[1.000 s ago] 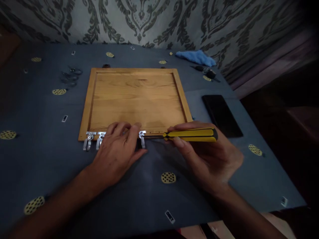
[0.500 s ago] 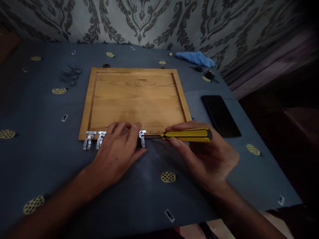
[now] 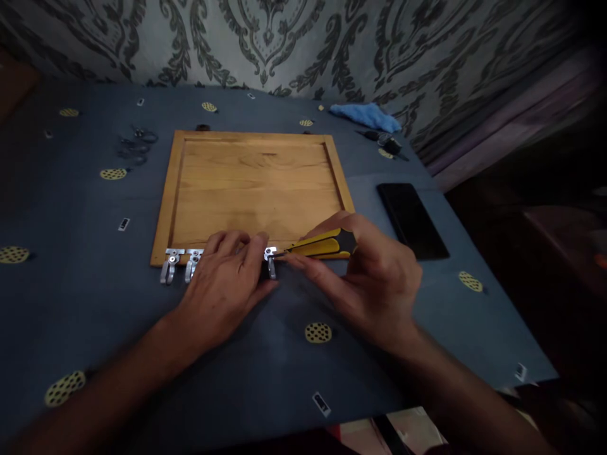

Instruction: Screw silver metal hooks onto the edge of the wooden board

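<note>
One hook (image 3: 270, 254) at the board's (image 3: 227, 183) six-o'clock edge lies at nine o'clock from your right hand (image 3: 374, 278), which grips the driver (image 3: 322, 243) along that line, but nearer your left hand (image 3: 225, 278), whose bent fingers' hold I can't tell.

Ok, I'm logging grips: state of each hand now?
Left hand: over the front edge of the board; grip can't be told.
Right hand: closed, holding the screwdriver.

Light is dim, brightest around the middle, over the board (image 3: 256, 183); the metal hooks (image 3: 172, 260) glint. Soft shadow darkens the tablecloth (image 3: 265, 373) below the right hand (image 3: 377, 287). The far right sinks to near-black, and outer edges look blurred and stretched.
</note>
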Demonstrator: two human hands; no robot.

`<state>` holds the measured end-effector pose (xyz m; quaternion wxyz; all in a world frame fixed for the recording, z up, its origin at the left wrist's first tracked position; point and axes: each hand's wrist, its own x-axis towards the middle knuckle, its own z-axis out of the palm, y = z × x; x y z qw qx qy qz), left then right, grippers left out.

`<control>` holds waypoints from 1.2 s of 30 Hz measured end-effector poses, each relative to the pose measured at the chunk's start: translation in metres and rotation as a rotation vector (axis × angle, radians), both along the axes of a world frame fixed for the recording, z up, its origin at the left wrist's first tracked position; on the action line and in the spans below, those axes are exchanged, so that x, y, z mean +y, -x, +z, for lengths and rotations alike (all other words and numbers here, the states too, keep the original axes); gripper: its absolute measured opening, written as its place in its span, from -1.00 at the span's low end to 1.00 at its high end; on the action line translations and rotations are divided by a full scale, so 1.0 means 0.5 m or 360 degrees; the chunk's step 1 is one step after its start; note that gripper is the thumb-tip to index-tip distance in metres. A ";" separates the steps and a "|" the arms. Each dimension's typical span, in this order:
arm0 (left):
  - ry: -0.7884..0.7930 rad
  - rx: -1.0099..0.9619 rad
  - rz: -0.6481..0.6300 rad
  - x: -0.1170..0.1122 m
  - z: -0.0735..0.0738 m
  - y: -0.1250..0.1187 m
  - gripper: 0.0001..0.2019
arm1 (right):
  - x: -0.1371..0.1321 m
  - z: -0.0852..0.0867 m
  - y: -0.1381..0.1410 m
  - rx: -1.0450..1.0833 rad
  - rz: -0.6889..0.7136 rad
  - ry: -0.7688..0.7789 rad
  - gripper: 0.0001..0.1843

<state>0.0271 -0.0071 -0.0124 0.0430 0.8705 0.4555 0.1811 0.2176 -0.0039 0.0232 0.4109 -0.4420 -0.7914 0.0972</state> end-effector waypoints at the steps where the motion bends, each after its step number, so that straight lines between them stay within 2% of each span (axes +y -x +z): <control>1: 0.0011 0.0000 0.0004 0.000 0.000 0.000 -0.62 | 0.000 -0.002 0.001 0.0028 -0.0019 0.0012 -0.76; 5: 0.0040 0.0007 0.0042 -0.001 -0.001 0.000 -0.64 | -0.007 -0.008 -0.003 0.0231 -0.0046 0.0021 -0.81; 10: 0.0047 0.0036 0.0039 -0.002 -0.002 0.001 -0.57 | -0.020 -0.005 -0.018 0.0470 -0.0172 -0.0183 -0.80; 21: 0.0007 0.0078 0.0024 -0.001 0.003 -0.002 -0.48 | -0.016 -0.031 -0.043 0.0516 -0.0176 0.0061 -0.83; 25: -0.0028 0.0084 0.0017 0.002 0.011 0.005 -0.44 | -0.005 -0.030 -0.036 0.0846 -0.0303 0.0278 -0.87; 28: -0.0063 0.0047 0.0078 0.006 0.024 0.018 -0.46 | 0.018 -0.045 -0.038 0.1171 -0.0297 0.0511 -0.80; 33: -0.0083 -0.0069 0.0218 0.015 0.046 0.044 -0.71 | 0.057 -0.085 -0.054 0.1422 -0.0219 0.0777 -0.68; 36: -0.0063 -0.0120 0.0274 0.021 0.052 0.058 -0.79 | 0.063 -0.093 -0.052 0.1559 -0.0157 0.0938 -0.64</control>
